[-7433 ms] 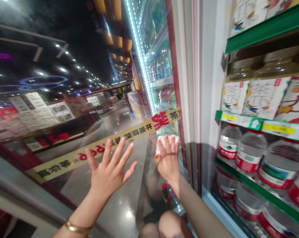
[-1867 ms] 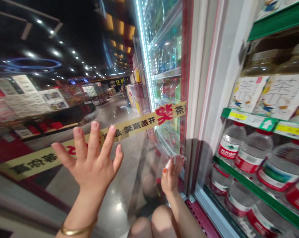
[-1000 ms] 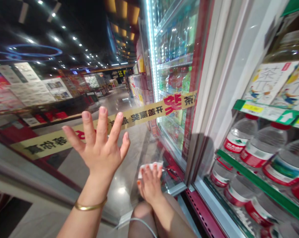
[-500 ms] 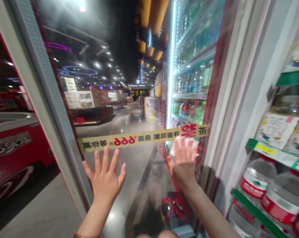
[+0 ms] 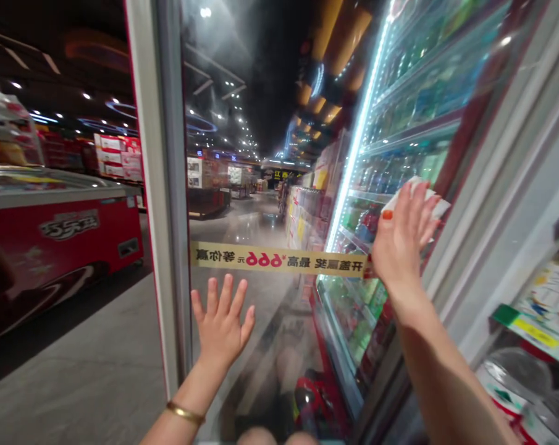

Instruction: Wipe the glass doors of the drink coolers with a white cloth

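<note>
A glass door [image 5: 265,309] in a pale metal frame [image 5: 152,185] stands close in front of me. My left hand [image 5: 221,324] lies against the glass, fingers spread and holding nothing, just below a yellow strip [image 5: 298,261] with mirrored lettering. On the right, my right hand [image 5: 402,241] presses a white wipe [image 5: 439,207] to the pane near its right side. The wipe shows past the fingers, and the rest is hidden beneath them; whether it is cloth or paper I cannot tell.
Beyond the glass, or reflected in it, are lit shelves of bottles [image 5: 367,222]. A red chest freezer [image 5: 70,247] stands to the left on the grey floor. At the lower right, clear jars [image 5: 515,377] sit by a green-edged shelf [image 5: 533,330].
My right hand has slid up and to the right across the glass with the wipe. The left hand stays spread on the pane. The view has shifted, showing more of the freezer.
</note>
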### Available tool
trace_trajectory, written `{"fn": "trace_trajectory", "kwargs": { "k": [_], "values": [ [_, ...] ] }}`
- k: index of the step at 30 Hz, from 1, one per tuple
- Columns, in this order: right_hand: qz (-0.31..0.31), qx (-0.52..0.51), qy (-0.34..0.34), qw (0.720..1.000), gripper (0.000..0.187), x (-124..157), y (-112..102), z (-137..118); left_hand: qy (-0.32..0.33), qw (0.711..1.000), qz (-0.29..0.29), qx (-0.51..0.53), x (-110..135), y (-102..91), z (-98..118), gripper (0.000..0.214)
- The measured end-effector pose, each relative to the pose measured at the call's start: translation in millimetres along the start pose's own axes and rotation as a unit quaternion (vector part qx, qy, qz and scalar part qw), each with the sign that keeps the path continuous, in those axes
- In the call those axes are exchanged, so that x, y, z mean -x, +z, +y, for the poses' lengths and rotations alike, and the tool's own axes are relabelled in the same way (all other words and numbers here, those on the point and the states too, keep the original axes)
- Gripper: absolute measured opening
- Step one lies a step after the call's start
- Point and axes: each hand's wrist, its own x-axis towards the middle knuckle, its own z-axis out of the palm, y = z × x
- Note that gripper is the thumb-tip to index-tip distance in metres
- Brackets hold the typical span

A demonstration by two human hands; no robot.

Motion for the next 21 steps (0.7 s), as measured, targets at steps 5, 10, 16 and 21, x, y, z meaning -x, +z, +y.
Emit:
{"fn": "trace_trajectory", "kwargs": {
  "k": [5, 10, 16, 21],
  "values": [
    [-0.054, -0.045, -0.362, 0.930, 0.075, 43.0, 13.9, -53.8, -0.021, 1.000, -0.001, 0.022, 1.8, -5.7, 1.8, 0.086],
    [-0.070, -0.024, -0.406, 0.911, 0.072, 15.4, 5.9, -51.6, -0.032, 0.999, 0.014, 0.001, 1.7, -5.0, 5.3, 0.084],
    [0.008, -0.013, -0.249, 0.968, 0.074, -20.1, 7.5, -47.2, -0.021, 0.999, 0.030, -0.007, 2.5, -0.2, 4.0, 0.085],
    [-0.067, -0.085, -0.612, 0.783, 0.072, 46.8, 27.1, -84.6, -0.011, 0.998, 0.049, 0.038, 5.6, 0.2, -0.6, 0.080]
  ]
}}
